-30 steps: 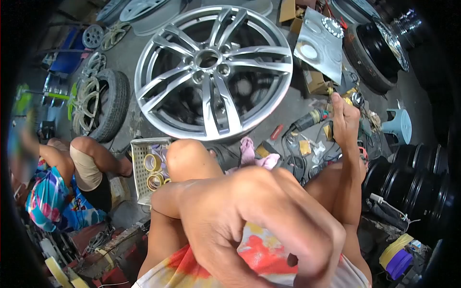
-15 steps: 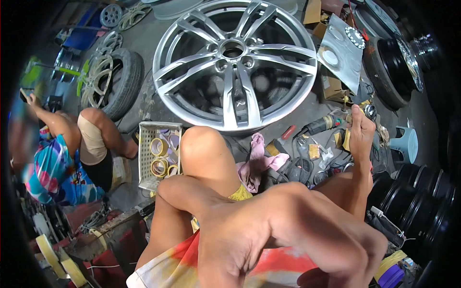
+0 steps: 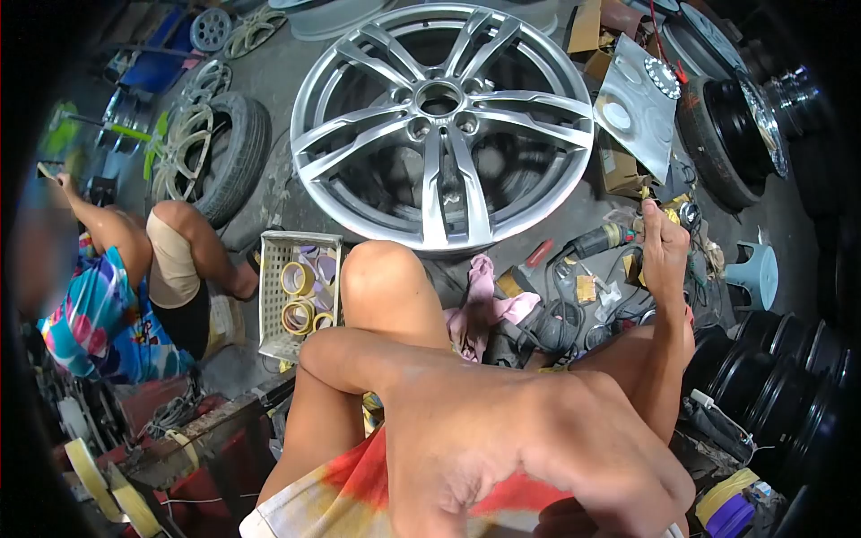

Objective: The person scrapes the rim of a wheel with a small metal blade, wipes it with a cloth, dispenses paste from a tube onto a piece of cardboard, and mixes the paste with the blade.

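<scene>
Large and close to the camera, my left hand (image 3: 547, 439) is bent over my lap with its fingers curled down and closed. Its fingertips are hidden, so what it holds cannot be made out. My right hand (image 3: 665, 251) is closed above my right knee, thumb upward; anything in its grip is too small to name. A silver multi-spoke wheel rim (image 3: 441, 143) lies on the floor beyond my knees. Near the right hand are a power tool (image 3: 596, 240) and a cardboard box (image 3: 621, 172). A pink cloth (image 3: 480, 282) lies between my knees and the rim.
Tape rolls (image 3: 298, 278) fill a pale basket (image 3: 272, 327) beside my left knee. Another person (image 3: 108, 296) sits at the left, near a tyre (image 3: 247, 152). At the right are a blue stool (image 3: 760, 276), black rims (image 3: 762, 368) and a metal panel (image 3: 632, 108).
Since a second ago the view has shifted, so the rim sits further right. My left hand has moved right and stays curled. My right hand remains closed above the knee.
</scene>
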{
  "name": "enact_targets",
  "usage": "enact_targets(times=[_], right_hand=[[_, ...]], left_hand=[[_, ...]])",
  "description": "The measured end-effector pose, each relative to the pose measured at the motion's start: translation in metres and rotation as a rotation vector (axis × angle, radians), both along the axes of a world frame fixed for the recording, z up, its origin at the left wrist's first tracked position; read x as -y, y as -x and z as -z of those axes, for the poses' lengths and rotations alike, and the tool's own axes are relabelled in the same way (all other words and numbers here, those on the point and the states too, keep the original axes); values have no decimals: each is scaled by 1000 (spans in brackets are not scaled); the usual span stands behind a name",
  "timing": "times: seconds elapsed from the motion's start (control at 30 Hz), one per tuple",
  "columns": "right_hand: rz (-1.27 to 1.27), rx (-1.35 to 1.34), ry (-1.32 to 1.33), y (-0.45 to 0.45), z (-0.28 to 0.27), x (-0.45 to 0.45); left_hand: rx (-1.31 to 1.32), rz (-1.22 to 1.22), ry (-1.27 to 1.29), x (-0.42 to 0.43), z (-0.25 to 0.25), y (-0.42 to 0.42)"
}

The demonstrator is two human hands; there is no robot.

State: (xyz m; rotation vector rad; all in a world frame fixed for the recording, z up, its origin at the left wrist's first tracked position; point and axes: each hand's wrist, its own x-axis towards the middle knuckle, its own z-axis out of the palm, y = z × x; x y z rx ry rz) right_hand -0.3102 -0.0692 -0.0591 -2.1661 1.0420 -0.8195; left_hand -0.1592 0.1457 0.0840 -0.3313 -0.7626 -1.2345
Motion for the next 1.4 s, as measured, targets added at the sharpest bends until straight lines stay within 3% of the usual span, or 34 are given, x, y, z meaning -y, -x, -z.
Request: enact_targets(times=[0.07,0.17,0.23,0.37,0.43,0.47,0.5,0.6,0.63,0.7,0.8,0.83,0.9,0.93,1.07,1.2,1.33,1.4], right_hand=[[4,-2,-1,-1,-2,-2],[12,-21,-19,3,-1,-1],[23,-35,-34,7,0,1],[16,25,-93,10,-2,0],[39,72,-120,19,-6,4],[112,192,-325,17,-16,-3],[179,326,-522,15,-26,-6],[253,475,-581,34,-31,-5],[246,502,-577,44,-26,-5],[241,535,-547,52,-33,-15],[196,576,-481,61,-43,-21],[174,573,-457,64,-44,-21],[223,612,-482,71,-41,-17],[252,601,-474,73,-40,-16],[299,550,-435,83,-32,-11],[252,450,-311,81,-35,-16],[231,501,-298,76,-39,-20],[175,405,-325,82,-34,-14]], left_hand=[[-40,50,-15,3,3,-2],[169,-71,169,19,13,-16],[342,210,177,18,13,-26],[505,308,279,31,12,-34],[422,66,191,28,15,-16],[686,366,167,37,6,-37],[668,399,176,36,11,-37],[1153,234,160,29,26,-30],[1134,274,151,27,31,-29],[1446,162,93,27,42,-30],[1683,67,46,28,45,-37],[1695,78,48,27,45,-39],[1472,331,106,17,40,-45],[1655,321,366,6,15,-50],[1441,462,420,-21,18,-31],[1580,348,103,-15,26,-41],[1581,274,78,-18,21,-49],[1617,232,6,-21,12,-61]])
